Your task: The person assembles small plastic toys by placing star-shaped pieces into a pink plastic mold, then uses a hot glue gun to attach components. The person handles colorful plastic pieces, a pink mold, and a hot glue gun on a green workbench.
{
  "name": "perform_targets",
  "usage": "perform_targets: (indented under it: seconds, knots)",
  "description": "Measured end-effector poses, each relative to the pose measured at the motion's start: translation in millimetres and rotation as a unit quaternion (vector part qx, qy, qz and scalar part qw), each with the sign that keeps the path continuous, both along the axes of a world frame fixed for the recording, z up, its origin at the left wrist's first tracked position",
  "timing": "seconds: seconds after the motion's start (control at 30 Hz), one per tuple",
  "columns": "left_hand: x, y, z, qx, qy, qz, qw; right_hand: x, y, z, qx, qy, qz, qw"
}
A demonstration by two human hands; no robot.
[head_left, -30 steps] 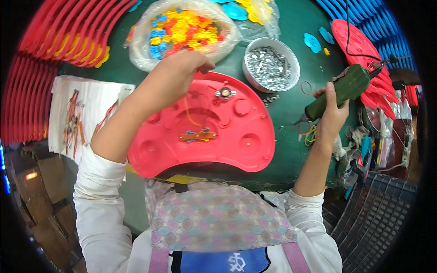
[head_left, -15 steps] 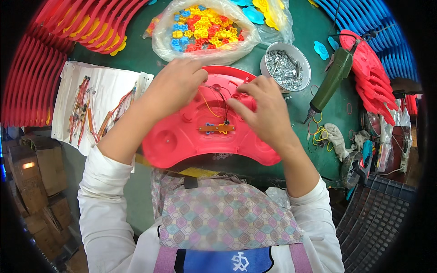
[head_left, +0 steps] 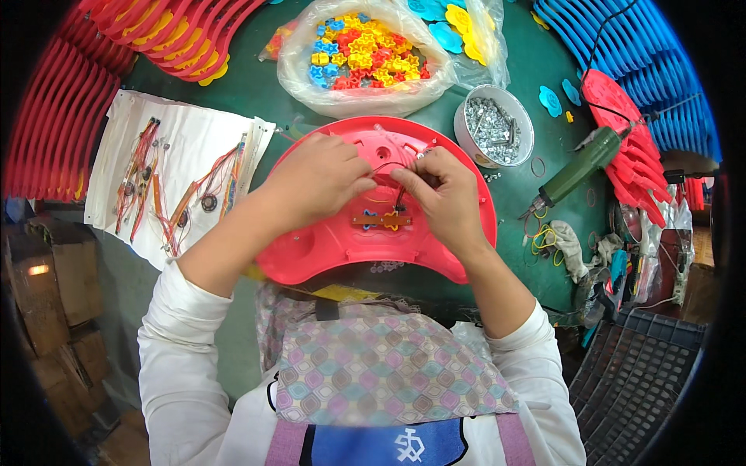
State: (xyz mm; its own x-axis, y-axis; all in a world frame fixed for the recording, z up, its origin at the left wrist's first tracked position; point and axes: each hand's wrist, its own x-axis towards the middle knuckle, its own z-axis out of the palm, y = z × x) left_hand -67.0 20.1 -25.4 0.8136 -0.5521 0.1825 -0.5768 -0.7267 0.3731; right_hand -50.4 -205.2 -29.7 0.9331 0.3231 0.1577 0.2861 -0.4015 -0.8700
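A red curved plastic shell (head_left: pixel 311 252) lies on the table in front of me, its hollow side up. Low in its middle sits a narrow brown circuit board (head_left: pixel 378 221), with blue and yellow star-shaped pieces showing at its edges. Thin wires (head_left: pixel 382 165) rise from the board and stretch between my hands. My left hand (head_left: pixel 322 180) is closed in a pinch on them over the shell's left part. Opposite it, my right hand (head_left: pixel 444 194) pinches the wires between thumb and fingers. The exact wire ends are hidden by the fingers.
A plastic bag (head_left: pixel 299 81) of coloured star pieces and a white tub (head_left: pixel 524 140) of screws stand behind the shell. A green electric screwdriver (head_left: pixel 579 165) hangs at right. White sheet (head_left: pixel 109 198) with wired parts lies left. Red and blue stacked parts flank the table.
Both hands have come closer together over the shell and now draw the wires between them. The shell appears slightly farther right in view, and the hanging screwdriver has tilted.
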Motion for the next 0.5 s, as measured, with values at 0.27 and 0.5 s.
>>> perform_targets:
  seconds: [0.27, 0.5]
  knots:
    - [-6.0, -10.9, 8.7, -0.035, 0.132, 0.209, 0.968, -7.7, -2.3, -1.2, 0.025, 0.023, -0.053, 0.998]
    - [-17.0, -14.6, 18.8, 0.078, 0.112, 0.247, 0.959, -5.1, -6.9, -3.6, 0.105, 0.015, 0.091, 0.99]
